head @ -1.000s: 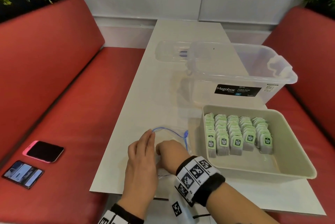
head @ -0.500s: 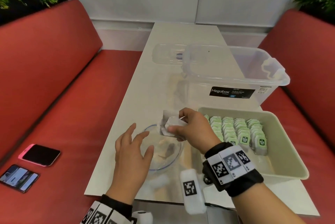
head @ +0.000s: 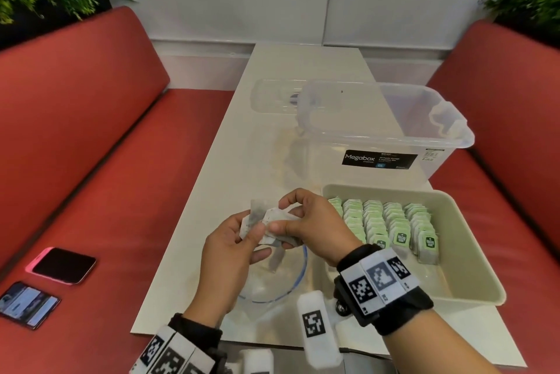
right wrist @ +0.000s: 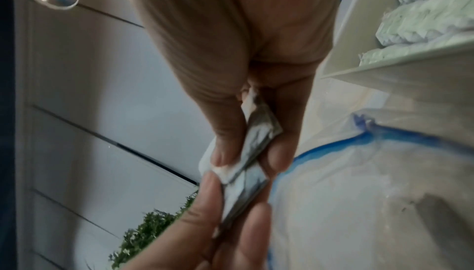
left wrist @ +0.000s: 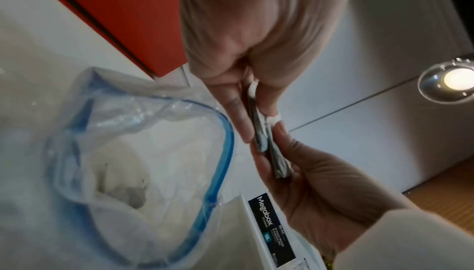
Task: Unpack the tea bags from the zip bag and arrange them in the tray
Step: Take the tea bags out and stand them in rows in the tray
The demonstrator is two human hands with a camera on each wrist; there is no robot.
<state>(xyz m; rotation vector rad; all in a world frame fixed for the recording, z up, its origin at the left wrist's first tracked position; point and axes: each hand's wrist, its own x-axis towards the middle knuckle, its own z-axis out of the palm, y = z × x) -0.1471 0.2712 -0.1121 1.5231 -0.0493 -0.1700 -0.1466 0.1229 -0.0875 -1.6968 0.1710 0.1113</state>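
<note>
Both hands hold a small bunch of white tea bags (head: 268, 219) over the open zip bag (head: 272, 282), which lies on the table with its blue zip rim spread wide. My left hand (head: 253, 232) pinches the bunch's left end. My right hand (head: 281, 216) pinches its right end. The left wrist view shows the tea bags (left wrist: 260, 132) edge-on between both hands' fingers, with the zip bag (left wrist: 128, 152) below. In the right wrist view the tea bags (right wrist: 252, 144) are pressed between thumb and fingers. The beige tray (head: 463, 237) to the right holds several rows of green-tagged tea bags (head: 394, 222).
A clear Megabox bin (head: 385, 131) stands behind the tray, and its lid (head: 272, 95) lies further back. Two phones (head: 63, 264) rest on the red bench at the left. The table's near edge (head: 212, 339) runs just in front of my wrists.
My right hand came up out of the zip bag with tea bags. My left hand left the bag's rim and rose to take hold of the bunch too.
</note>
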